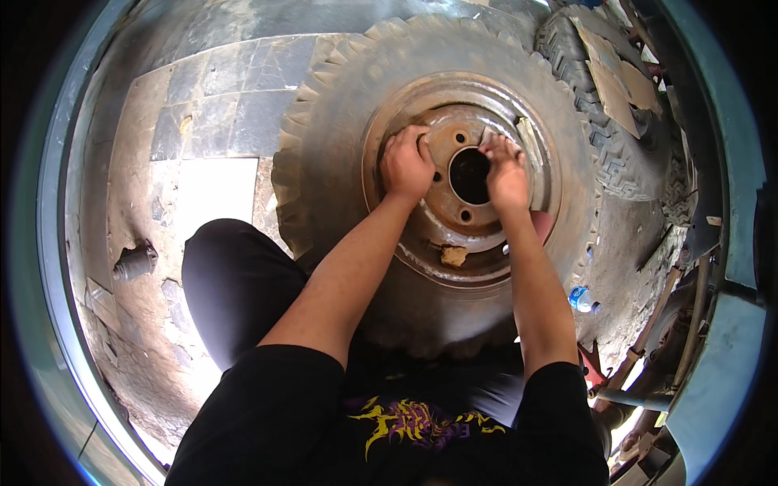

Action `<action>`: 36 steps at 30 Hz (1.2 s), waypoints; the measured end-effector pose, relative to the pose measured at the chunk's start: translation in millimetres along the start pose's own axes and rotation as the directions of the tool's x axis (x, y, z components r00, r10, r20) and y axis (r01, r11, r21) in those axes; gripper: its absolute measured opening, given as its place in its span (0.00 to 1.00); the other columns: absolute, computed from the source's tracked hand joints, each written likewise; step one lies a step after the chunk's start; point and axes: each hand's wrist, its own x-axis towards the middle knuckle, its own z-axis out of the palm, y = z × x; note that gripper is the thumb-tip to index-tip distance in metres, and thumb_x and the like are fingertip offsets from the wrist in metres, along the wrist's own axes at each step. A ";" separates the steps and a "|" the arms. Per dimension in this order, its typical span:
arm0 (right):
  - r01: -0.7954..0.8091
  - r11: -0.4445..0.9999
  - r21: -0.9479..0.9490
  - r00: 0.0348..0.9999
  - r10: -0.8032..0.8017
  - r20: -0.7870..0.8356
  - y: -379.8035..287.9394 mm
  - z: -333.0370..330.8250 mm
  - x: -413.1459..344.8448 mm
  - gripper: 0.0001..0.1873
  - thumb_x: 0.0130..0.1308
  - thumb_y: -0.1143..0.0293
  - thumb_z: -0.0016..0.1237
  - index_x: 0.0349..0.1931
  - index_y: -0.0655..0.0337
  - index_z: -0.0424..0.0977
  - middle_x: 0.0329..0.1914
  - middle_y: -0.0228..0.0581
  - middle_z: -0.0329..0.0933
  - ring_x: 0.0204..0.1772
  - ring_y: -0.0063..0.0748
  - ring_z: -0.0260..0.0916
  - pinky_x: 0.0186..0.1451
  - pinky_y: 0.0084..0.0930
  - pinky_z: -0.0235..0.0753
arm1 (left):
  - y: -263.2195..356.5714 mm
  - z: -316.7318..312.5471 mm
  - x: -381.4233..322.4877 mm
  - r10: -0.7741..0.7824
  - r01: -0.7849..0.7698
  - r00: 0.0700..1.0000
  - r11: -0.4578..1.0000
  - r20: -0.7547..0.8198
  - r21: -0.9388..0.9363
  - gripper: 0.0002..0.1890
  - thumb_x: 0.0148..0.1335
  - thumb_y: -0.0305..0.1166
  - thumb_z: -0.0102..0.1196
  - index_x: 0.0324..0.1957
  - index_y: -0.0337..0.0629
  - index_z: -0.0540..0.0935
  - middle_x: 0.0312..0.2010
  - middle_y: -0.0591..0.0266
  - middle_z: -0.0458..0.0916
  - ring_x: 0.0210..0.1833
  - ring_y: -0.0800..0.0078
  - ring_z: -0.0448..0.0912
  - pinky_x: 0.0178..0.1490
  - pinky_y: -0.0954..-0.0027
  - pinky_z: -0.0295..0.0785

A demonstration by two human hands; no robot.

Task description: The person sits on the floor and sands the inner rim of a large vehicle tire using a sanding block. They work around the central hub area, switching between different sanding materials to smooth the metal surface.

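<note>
A large truck tyre (346, 121) with a chunky tread lies flat before me, a rusty steel wheel rim (450, 212) set in its middle. My left hand (408, 163) rests on the left part of the rim, its fingers curled at the edge of the raised centre disc. My right hand (508, 176) is at the right of the round centre hole, its fingertips pressing a small pale piece (488, 135), perhaps sandpaper or cloth, to the disc. A reddish sheet (541, 225) shows beside my right forearm. A tan scrap (453, 256) lies in the rim's lower channel.
Another tyre (626, 164) lies at the upper right with torn cardboard (614, 85) on it. A plastic bottle (581, 299) lies on the floor to the right. A dark cylindrical part (135, 261) is on the floor at left. Vehicle parts and blue-green body panels border the right side.
</note>
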 end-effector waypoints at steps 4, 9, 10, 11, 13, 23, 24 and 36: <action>0.099 0.991 0.094 0.989 -0.088 -0.115 -26.9 19.9 -27.3 0.25 0.78 0.76 0.38 0.73 0.56 0.71 0.75 0.51 0.70 0.79 0.52 0.64 0.83 0.47 0.59 | 1.6 0.8 -2.0 -0.014 0.013 1.000 1.000 0.017 0.004 0.09 0.69 0.29 0.57 0.50 0.48 0.84 0.46 0.51 0.87 0.53 0.46 0.81 0.57 0.49 0.76; -0.111 0.989 -0.095 0.969 0.086 -0.231 -25.2 10.5 -23.0 0.22 0.77 0.76 0.38 0.68 0.62 0.74 0.67 0.52 0.78 0.74 0.58 0.70 0.80 0.50 0.63 | -0.4 0.1 -3.3 -0.001 0.001 1.000 1.000 0.005 0.001 0.08 0.68 0.29 0.57 0.48 0.48 0.82 0.46 0.53 0.86 0.52 0.46 0.81 0.56 0.49 0.76; -0.299 0.954 0.008 0.948 0.298 -0.115 -19.0 9.3 -22.8 0.22 0.78 0.73 0.37 0.69 0.64 0.73 0.71 0.53 0.75 0.77 0.60 0.65 0.82 0.51 0.60 | 0.3 2.3 -3.1 0.011 -0.011 1.000 1.000 -0.010 -0.008 0.08 0.68 0.29 0.57 0.48 0.48 0.82 0.46 0.53 0.86 0.53 0.46 0.81 0.56 0.49 0.76; -0.271 0.962 0.040 0.949 0.274 -0.159 -22.5 17.6 -24.5 0.23 0.78 0.73 0.38 0.69 0.63 0.73 0.72 0.53 0.73 0.78 0.60 0.64 0.82 0.51 0.59 | -0.6 2.4 -3.1 0.004 -0.004 1.000 1.000 -0.010 -0.004 0.09 0.69 0.29 0.57 0.49 0.48 0.83 0.46 0.52 0.86 0.53 0.47 0.81 0.56 0.49 0.76; -0.217 0.972 0.090 0.939 0.233 -0.254 -40.5 31.5 -26.8 0.23 0.78 0.72 0.39 0.70 0.63 0.73 0.74 0.54 0.71 0.81 0.60 0.60 0.83 0.52 0.57 | -0.7 3.2 -2.3 -0.005 0.005 1.000 1.000 -0.002 -0.005 0.09 0.69 0.30 0.58 0.50 0.49 0.84 0.45 0.50 0.86 0.53 0.47 0.82 0.56 0.50 0.76; -0.252 0.966 0.055 0.963 0.256 -0.084 -56.0 23.4 -25.0 0.24 0.81 0.68 0.37 0.73 0.65 0.68 0.78 0.57 0.65 0.82 0.54 0.59 0.84 0.50 0.55 | -1.3 2.9 -2.5 -0.026 0.026 0.999 0.999 0.022 0.023 0.08 0.69 0.30 0.57 0.49 0.49 0.83 0.46 0.54 0.86 0.53 0.48 0.81 0.57 0.50 0.76; -0.147 0.983 0.108 0.989 0.147 0.007 -56.6 17.6 -24.3 0.24 0.82 0.66 0.37 0.73 0.65 0.69 0.78 0.58 0.65 0.82 0.54 0.59 0.83 0.50 0.57 | -3.7 2.1 -3.6 -0.020 0.020 1.000 1.000 0.017 0.022 0.08 0.69 0.30 0.57 0.49 0.49 0.83 0.46 0.54 0.87 0.53 0.48 0.81 0.56 0.50 0.76; -0.328 0.943 -0.060 0.944 0.324 -0.066 -32.2 10.3 -12.2 0.24 0.79 0.66 0.43 0.72 0.60 0.72 0.79 0.51 0.66 0.83 0.53 0.58 0.84 0.58 0.53 | 2.3 -0.4 -3.3 -0.036 0.036 0.999 0.999 0.020 0.017 0.09 0.70 0.31 0.58 0.50 0.49 0.84 0.45 0.51 0.87 0.53 0.47 0.82 0.56 0.50 0.76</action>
